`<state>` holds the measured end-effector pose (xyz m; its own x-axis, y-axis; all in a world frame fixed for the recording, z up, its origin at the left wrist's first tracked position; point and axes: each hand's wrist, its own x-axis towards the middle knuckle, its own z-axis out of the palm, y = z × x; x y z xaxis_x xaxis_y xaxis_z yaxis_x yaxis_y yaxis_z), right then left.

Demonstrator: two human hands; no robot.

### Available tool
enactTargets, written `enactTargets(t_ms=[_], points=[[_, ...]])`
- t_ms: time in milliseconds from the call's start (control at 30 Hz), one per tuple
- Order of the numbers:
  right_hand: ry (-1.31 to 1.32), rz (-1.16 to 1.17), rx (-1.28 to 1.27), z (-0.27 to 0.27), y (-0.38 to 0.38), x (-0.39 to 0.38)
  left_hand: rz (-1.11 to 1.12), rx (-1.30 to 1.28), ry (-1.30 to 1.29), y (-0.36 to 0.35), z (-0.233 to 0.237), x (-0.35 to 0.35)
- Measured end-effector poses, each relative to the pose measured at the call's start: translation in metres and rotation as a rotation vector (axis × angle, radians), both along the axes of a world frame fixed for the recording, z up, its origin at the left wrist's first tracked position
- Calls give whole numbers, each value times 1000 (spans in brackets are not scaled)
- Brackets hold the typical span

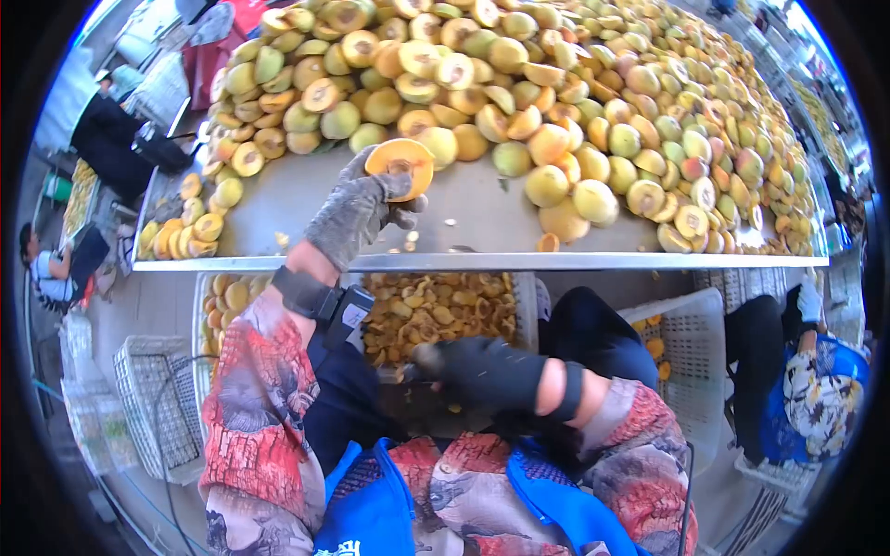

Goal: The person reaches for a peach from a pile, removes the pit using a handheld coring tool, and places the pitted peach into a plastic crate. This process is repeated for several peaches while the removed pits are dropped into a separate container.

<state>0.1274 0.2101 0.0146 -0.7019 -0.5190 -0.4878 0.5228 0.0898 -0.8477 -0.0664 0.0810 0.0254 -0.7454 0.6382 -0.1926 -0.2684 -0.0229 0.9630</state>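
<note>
My left hand [371,206], in a grey, soiled glove, holds up a yellow peach half [400,169] just above the metal table [320,218]. The cut face of this half is turned towards me, with a darker hollow or stone at its middle. Lower down, my right hand [487,372] wears a black glove and is closed over the near part of a crate [527,310] of peach scraps [436,310]. Blur hides its fingertips, and what they grip cannot be made out. Small pale bits lie on the table near my left hand.
A large heap of halved peaches [640,102] covers the table's far side. A smaller group of halves [185,236] lies at the left edge. White crates [162,398] stand left and another crate [691,361] right of my legs. Other people [820,398] sit at both sides.
</note>
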Motion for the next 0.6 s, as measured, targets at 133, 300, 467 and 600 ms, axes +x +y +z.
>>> enactTargets(t_ms=[133, 300, 467, 600], points=[[641, 7, 441, -6, -4, -20, 169, 297, -128, -44, 3, 18], [637, -419, 289, -2, -16, -45, 230, 477, -361, -59, -17, 46], [971, -457, 523, -25, -30, -57, 282, 579, -416, -50, -17, 65], [871, -416, 478, -25, -32, -62, 390, 501, -281, -49, -27, 69]])
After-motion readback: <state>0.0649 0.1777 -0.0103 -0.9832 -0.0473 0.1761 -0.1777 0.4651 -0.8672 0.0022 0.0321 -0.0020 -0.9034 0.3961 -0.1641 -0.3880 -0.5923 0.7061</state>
